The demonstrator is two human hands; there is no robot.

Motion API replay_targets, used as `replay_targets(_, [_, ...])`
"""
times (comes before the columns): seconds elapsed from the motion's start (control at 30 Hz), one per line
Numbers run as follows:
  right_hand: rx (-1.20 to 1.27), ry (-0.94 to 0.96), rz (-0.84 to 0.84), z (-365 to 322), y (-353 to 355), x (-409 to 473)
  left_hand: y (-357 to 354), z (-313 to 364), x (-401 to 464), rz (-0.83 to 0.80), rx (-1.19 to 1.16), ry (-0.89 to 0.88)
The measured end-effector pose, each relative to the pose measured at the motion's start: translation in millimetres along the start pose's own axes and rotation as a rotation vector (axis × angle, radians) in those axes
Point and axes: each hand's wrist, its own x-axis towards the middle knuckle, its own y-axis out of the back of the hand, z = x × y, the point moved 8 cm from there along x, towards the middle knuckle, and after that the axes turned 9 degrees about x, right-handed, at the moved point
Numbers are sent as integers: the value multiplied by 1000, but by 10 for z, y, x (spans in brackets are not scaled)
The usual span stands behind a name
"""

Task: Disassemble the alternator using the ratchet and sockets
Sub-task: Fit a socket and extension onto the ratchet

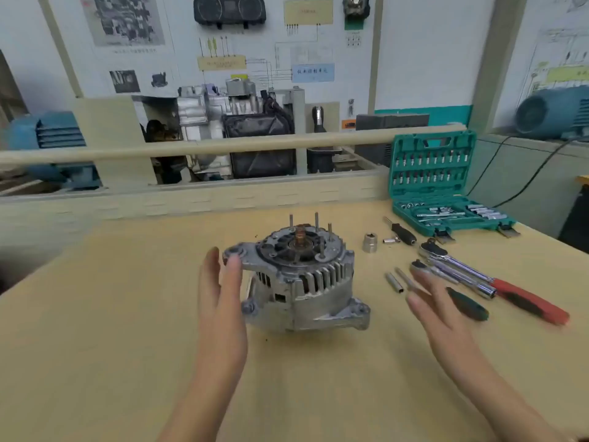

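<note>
Table point(127, 314): pale wood, workshop wall boards behind | alternator point(302, 279) central | ratchets point(478, 275), open socket case point(446, 199) to its right | left hand point(223, 301) and right hand point(436, 301) flank it, both released.

No legible text. Light blue label point(313, 72) on wall board point(414, 59) carries dark characters, too blurred to read. Yellow boxes point(308, 11) on same board have faint print, unreadable. Posters point(122, 19) at left: caption lines illegible. Green socket case point(433, 167): no brand discernible.
</note>
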Motion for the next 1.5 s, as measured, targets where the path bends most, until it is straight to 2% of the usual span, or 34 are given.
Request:
replay_targets(0.07, [122,-196,-193,32,-472,88,-222,-73,32,-70,-27,91])
replay_targets(0.1, [134,-237,-264,13,-678,93,-315,-139,46,-99,-47,110])
replay_targets(0.17, [121,-204,-317,-45,-945,82,-429,-220,48,-75,-94,132])
replay_targets(0.33, [-49,-11,-93,53,-987,39,-502,-334,160,71,-126,105])
replay_targets(0.57, [-38,20,-76,162,-1090,301,-566,-435,421,153,-208,67])
replay_targets(0.97, [80,-9,-79,384,-1309,831,-712,-596,879,117,-152,62])
replay_targets(1.1, [31,-53,-212,348,-1280,808,-691,-605,887,-14,-11,50])
replay_targets(1.17, [-22,-51,-322,282,-1149,823,-570,-455,825,-26,247,-135])
replay_targets(1.2, [-54,-38,-327,249,-1007,862,-516,-289,750,4,436,-333])
replay_targets(1.23, [-88,-15,-283,219,-812,935,-528,-115,609,28,602,-622])
replay_targets(1.27, [-135,11,-201,193,-573,1035,-590,3,425,22,692,-893])
replay_targets(1.3, [-204,33,-108,177,-316,1145,-662,63,279,-17,715,-1049])
replay_targets(1.4, [-568,-52,60,285,343,1395,-946,190,43,-191,626,-1151])
replay_targets(1.5, [-782,-160,24,561,637,1433,-1513,171,-124,-490,634,-1178])
